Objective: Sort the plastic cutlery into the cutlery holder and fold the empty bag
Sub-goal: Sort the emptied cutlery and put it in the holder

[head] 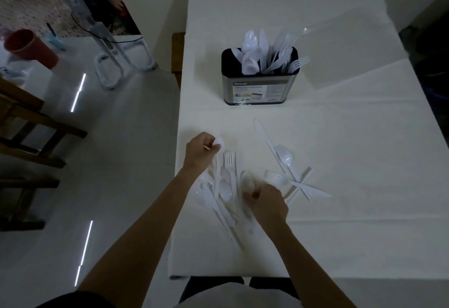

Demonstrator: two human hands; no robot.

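We see the cutlery holder (260, 84) at 12 o'clock — spoons left, forks right inside. Left hand (200, 152) grips a spoon (218, 142); right hand (268, 204) pinches another spoon (247, 182) w/ loose cutlery pile (226, 193) between. Clear bag (340, 47) at 1 o'clock.

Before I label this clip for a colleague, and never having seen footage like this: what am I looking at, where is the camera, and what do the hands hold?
There is no machine here. A person wears a camera on the head, so the single picture looks down past both arms at a table with a white cloth. The left hand pinches a white plastic spoon. The right hand grips another spoon. Loose plastic forks, knives and spoons lie scattered between and beside the hands. Farther back stands a cutlery holder, already partly filled. A clear empty bag lies flat to its right.
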